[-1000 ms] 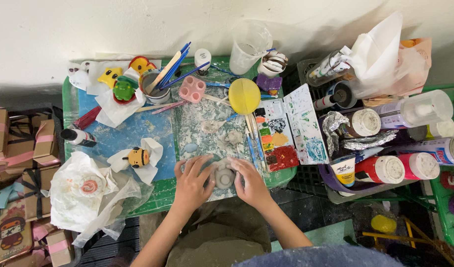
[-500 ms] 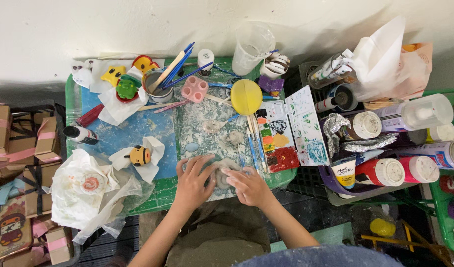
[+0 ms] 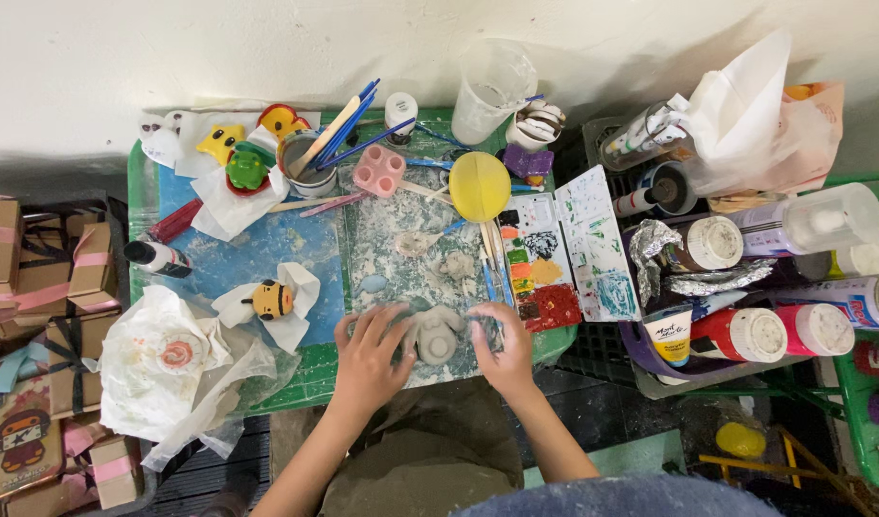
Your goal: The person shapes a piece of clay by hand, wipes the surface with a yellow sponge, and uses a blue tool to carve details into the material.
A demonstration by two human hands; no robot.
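Observation:
A small grey clay figure [image 3: 436, 336] lies on a clay-smeared work mat [image 3: 401, 239] at the near edge of the green table [image 3: 138, 182]. My left hand [image 3: 371, 360] rests against the figure's left side, fingers spread and curled over it. On the right side is my right hand [image 3: 503, 350], with its fingers bent in at the figure's edge. A smaller clay lump [image 3: 456, 263] and a clay-covered spoon [image 3: 416, 242] lie just beyond on the mat.
Left of the mat are a yellow painted figure on tissue [image 3: 270, 300], a cup of brushes [image 3: 305, 165] and a crumpled plastic bag [image 3: 167, 364]. A yellow disc [image 3: 479, 186], a pink mould [image 3: 378, 169], paint palettes [image 3: 564, 249] and several paint bottles [image 3: 746, 334] are to the right.
My hands have drawn slightly apart, and the clay figure shows more clearly between them. Before, they covered it more closely.

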